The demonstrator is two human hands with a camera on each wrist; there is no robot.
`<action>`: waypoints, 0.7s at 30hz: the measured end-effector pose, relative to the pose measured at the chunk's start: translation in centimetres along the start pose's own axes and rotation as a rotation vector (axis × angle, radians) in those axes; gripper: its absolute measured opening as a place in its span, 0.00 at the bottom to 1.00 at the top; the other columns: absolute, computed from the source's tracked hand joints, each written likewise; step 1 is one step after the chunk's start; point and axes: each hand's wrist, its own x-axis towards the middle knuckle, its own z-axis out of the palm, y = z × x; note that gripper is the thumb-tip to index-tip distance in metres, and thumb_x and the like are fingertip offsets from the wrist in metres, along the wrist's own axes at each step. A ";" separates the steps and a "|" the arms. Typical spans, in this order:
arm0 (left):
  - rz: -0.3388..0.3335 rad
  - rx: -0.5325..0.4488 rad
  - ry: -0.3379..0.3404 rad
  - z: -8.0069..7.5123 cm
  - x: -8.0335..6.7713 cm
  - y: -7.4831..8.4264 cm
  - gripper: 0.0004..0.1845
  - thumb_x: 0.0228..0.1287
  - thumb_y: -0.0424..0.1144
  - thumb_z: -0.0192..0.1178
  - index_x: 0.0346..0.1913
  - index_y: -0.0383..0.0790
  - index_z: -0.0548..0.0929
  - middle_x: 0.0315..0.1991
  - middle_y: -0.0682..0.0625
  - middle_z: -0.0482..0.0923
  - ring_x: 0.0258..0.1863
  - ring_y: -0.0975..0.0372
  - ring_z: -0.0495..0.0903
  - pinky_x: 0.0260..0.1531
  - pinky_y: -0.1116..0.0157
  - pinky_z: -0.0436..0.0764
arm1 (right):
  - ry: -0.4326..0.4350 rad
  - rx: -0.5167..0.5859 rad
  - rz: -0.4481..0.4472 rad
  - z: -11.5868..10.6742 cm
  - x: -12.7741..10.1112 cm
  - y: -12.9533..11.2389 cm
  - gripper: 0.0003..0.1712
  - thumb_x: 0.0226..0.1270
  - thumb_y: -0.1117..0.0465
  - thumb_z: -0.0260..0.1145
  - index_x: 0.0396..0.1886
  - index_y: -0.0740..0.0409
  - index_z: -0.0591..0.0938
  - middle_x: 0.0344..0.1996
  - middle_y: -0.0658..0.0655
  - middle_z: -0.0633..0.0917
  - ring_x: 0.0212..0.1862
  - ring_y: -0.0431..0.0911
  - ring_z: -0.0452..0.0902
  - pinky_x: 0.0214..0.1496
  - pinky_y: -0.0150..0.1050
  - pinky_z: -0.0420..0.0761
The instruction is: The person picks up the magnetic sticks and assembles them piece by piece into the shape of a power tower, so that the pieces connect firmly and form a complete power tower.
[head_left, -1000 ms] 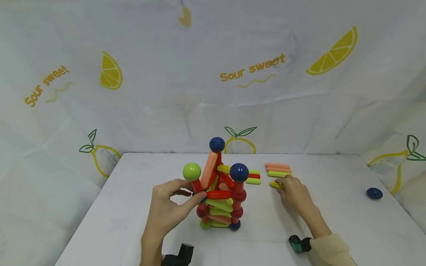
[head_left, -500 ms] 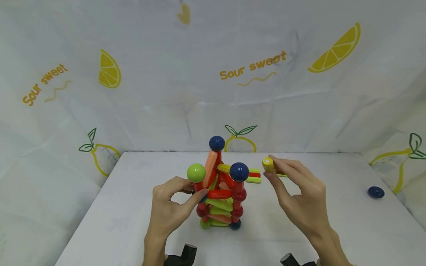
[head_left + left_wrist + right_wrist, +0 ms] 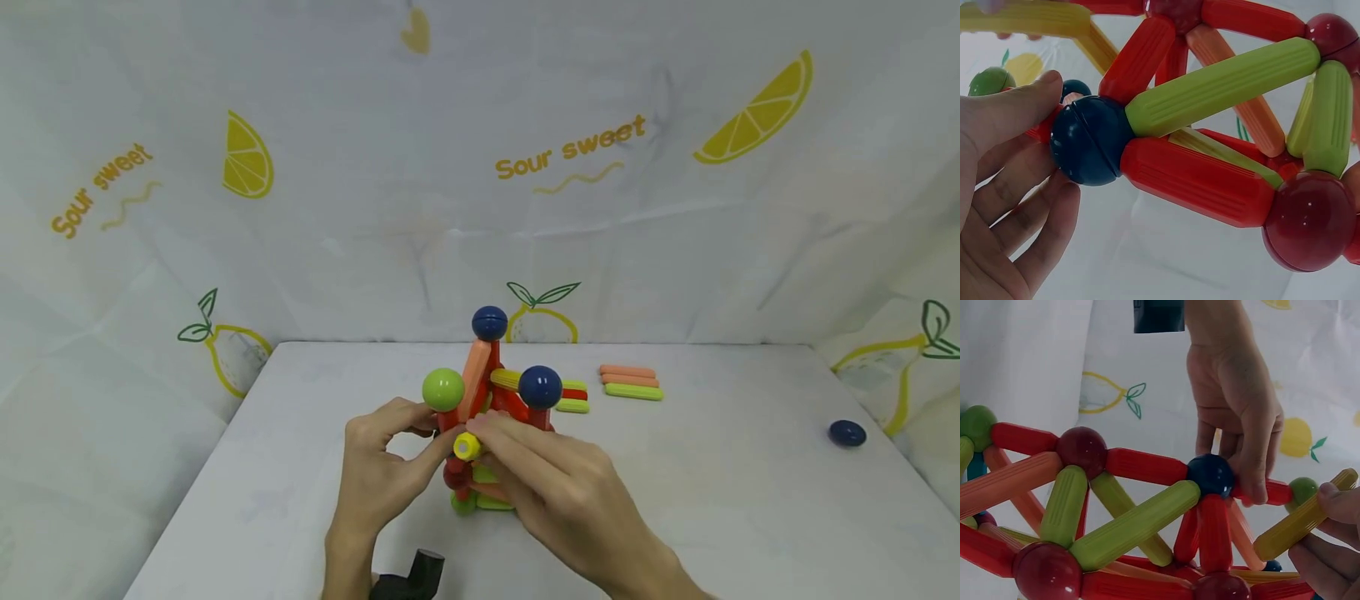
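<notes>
A tower of magnetic rods and balls [image 3: 476, 367] stands on the table, with red, lime, orange and yellow rods joined at balls. My left hand [image 3: 382, 462] grips its near left corner at a dark blue ball [image 3: 1088, 140], thumb against the red rod [image 3: 1275, 492] beneath the green ball [image 3: 443, 389]. My right hand [image 3: 570, 492] pinches a loose yellow rod [image 3: 1300, 519] in front of that corner. One end of this rod faces the head camera. In the head view, my right hand hides much of the tower's lower right side.
On the table [image 3: 750, 500] behind and right of the tower lie two orange rods and a lime rod [image 3: 633, 391]. More lime and red rods [image 3: 574, 397] lie partly behind the tower. A dark blue oval piece [image 3: 847, 433] rests near the right edge. Lemon-print cloth hangs behind.
My right hand picked up the yellow rod from beside the loose rods and carried it left to the tower's near corner. My left hand kept its grip; the green ball shifted slightly right.
</notes>
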 end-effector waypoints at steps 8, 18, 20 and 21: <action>0.012 0.013 0.009 0.0 0.1 0.0 0.15 0.47 0.26 0.78 0.40 0.40 0.91 0.29 0.50 0.90 0.27 0.63 0.86 0.33 0.73 0.85 | -0.075 -0.132 0.082 0.5 -0.3 0.6 0.31 0.48 0.66 0.82 0.57 0.59 0.86 0.47 0.56 0.92 0.40 0.45 0.92 0.39 0.31 0.87; -0.016 0.014 0.003 0.0 0.1 0.2 0.15 0.47 0.30 0.80 0.40 0.42 0.91 0.29 0.51 0.90 0.27 0.64 0.85 0.32 0.71 0.85 | -0.056 -0.269 0.072 0.7 -0.1 0.4 0.34 0.41 0.68 0.85 0.54 0.59 0.87 0.43 0.55 0.91 0.31 0.44 0.90 0.32 0.31 0.86; -0.012 0.005 -0.001 0.0 0.1 0.2 0.15 0.48 0.30 0.80 0.40 0.42 0.91 0.29 0.51 0.90 0.27 0.64 0.86 0.32 0.70 0.85 | -0.057 -0.292 0.067 0.6 0.0 0.3 0.34 0.41 0.68 0.85 0.54 0.60 0.87 0.43 0.55 0.91 0.31 0.44 0.90 0.32 0.32 0.86; -0.010 0.001 -0.003 0.1 0.1 0.2 0.15 0.48 0.30 0.80 0.40 0.42 0.91 0.29 0.51 0.90 0.27 0.64 0.86 0.32 0.69 0.85 | -0.058 -0.304 0.064 0.6 -0.1 0.3 0.34 0.41 0.68 0.85 0.54 0.60 0.87 0.43 0.55 0.91 0.31 0.44 0.90 0.32 0.32 0.86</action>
